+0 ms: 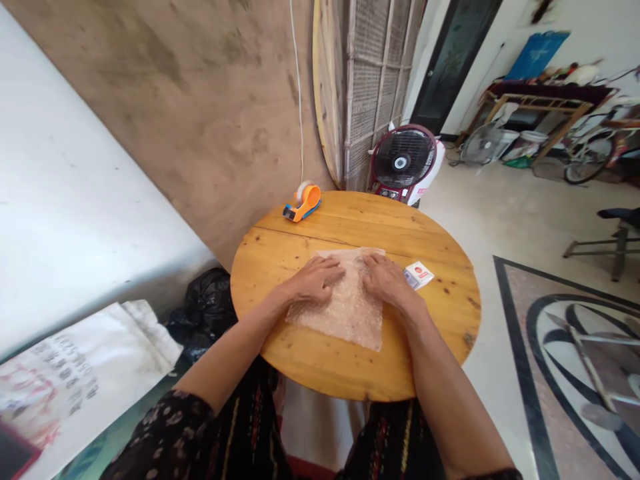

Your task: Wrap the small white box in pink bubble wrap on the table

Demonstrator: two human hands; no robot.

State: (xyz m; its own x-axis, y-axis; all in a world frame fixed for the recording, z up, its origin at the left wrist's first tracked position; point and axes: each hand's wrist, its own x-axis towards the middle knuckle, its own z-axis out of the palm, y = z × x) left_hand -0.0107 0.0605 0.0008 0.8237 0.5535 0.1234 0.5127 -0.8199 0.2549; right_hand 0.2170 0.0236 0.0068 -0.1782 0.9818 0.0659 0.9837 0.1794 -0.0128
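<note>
A sheet of bubble wrap [347, 310] lies flat on the round wooden table [310, 370]. On its upper left part rests my left hand [316, 279], palm down with the fingers stretched toward the middle. My right hand [384, 277] presses on the upper right part, its fingers spread over the sheet. Just right of that hand, a small white box [419, 274] with a red mark sits on the table. An orange tape dispenser [304, 203] with a roll of tape stands near the table's far left edge.
Behind the table stands a dark red fan [404, 160]. A plywood board [200, 100] leans at the back left. Black plastic bags [210, 300] and a white printed sack [90, 373] lie to the left. A folding stool [620, 243] is at the right.
</note>
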